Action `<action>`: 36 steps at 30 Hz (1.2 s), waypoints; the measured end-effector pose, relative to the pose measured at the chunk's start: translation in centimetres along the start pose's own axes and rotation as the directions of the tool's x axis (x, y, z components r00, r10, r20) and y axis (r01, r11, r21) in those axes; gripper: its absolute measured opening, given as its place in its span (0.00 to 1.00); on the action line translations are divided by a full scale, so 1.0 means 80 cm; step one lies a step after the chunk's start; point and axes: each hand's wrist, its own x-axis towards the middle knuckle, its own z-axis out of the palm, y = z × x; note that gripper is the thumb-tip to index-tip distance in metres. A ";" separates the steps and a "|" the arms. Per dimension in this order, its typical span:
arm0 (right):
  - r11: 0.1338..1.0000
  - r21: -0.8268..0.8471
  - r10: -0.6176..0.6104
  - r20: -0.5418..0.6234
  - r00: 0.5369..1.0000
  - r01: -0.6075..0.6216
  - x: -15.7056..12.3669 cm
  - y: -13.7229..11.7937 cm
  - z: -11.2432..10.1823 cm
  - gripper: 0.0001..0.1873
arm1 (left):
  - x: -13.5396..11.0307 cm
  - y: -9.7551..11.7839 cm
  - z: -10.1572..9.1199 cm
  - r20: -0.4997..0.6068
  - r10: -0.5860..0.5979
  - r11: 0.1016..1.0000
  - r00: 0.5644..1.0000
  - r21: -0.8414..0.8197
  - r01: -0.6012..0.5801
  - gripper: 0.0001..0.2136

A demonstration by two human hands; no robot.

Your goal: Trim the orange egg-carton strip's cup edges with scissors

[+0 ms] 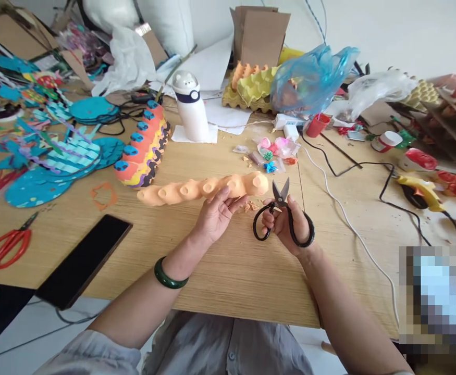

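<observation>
My left hand [216, 213] grips a long strip of orange egg carton [196, 190] near its right half, thumb in front and fingers beneath. The strip has a row of bumps and lies nearly level above the table. In my right hand [290, 224] is a pair of black-handled scissors [281, 194], blades parted and pointing up, just right of the strip's end. Small orange scraps [250, 206] lie on the table between my hands. Behind the strip's left end sits a painted caterpillar-like piece [144, 146] in orange, yellow, purple and black, with blue spots.
Red-handled scissors [9, 245] and a dark phone [85, 260] lie at the left. A white bottle [192, 112] stands behind. Yellow egg cartons [255, 86] and a blue plastic bag [313, 78] are farther back. At right are a yellow glue gun [423, 190] and cables.
</observation>
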 end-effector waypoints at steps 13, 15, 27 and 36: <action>0.999 -0.041 0.007 0.107 0.994 -0.002 -0.013 0.015 0.017 0.31 | -0.017 -0.014 0.009 0.000 0.093 0.992 0.996 0.082 -0.092 0.15; 0.999 -0.038 -0.006 0.078 0.997 0.009 -0.012 0.016 0.015 0.31 | -0.020 -0.017 0.011 -0.014 0.094 0.992 0.995 0.088 -0.092 0.16; 0.974 -0.173 -0.146 0.005 0.989 0.145 -0.005 0.025 0.004 0.32 | -0.026 -0.024 0.013 -0.080 0.053 0.997 0.995 0.065 -0.048 0.17; 0.949 -0.263 -0.179 0.010 0.984 0.175 -0.007 0.026 0.004 0.31 | -0.030 -0.022 0.020 -0.091 0.009 1.000 0.996 0.012 -0.008 0.17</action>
